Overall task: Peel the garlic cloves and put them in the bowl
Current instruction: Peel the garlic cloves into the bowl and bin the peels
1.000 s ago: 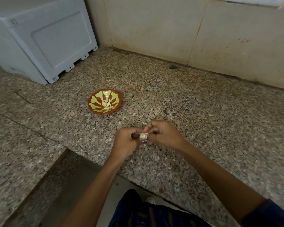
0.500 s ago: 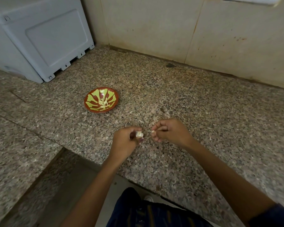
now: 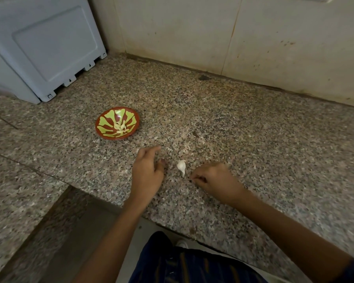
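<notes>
Garlic clove (image 3: 181,166): white, lies on the speckled granite counter (image 3: 253,139) near its front edge, between the two hands and touching neither; its thin tip points toward the front edge.
Left hand (image 3: 148,172): hovers or rests just left of the clove, fingers loosely spread and relaxed, index finger stretched toward the bowl, holding nothing.
Right hand (image 3: 214,179): just right of the clove, knuckles up, fingers curled in with the tips pinched together; whether a scrap of skin sits between them cannot be told.
Bowl (image 3: 104,127): red-brown with yellow-green leaf pattern, stands on the counter further back and to the left of the hands, well apart from the loose clove.
Peeled cloves (image 3: 121,127): a small pale heap in the bowl's centre.
Grey plastic box (image 3: 49,48): at the counter's back-left corner, against the wall.
</notes>
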